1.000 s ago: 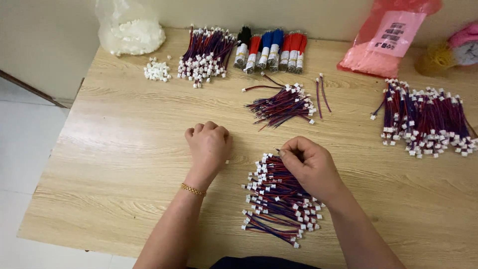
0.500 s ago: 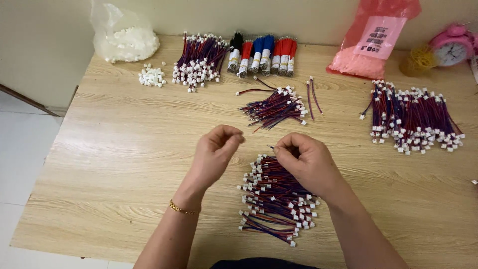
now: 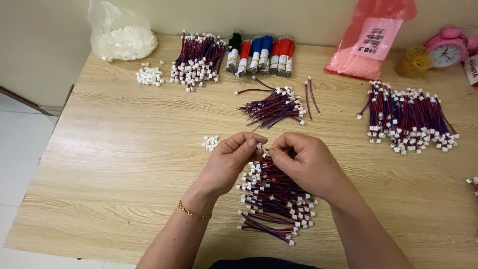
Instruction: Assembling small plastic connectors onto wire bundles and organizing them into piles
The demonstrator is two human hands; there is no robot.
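The wooden table [image 3: 99,164] carries several heaps of red-and-blue wire leads, and the pile nearest the person [image 3: 274,204] lies right under both wrists. The left hand [image 3: 230,162] pinches a small white connector [image 3: 259,146] between thumb and forefinger; the right hand [image 3: 303,162] is closed on what looks like a wire end, touching it. A cluster of loose white housings [image 3: 210,142] sits just beside the left hand. Doing this well probably means keeping the fingertips close, and lining up the wire square to the housing

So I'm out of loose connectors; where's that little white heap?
The little white heap lies on the table, just left of the left hand.
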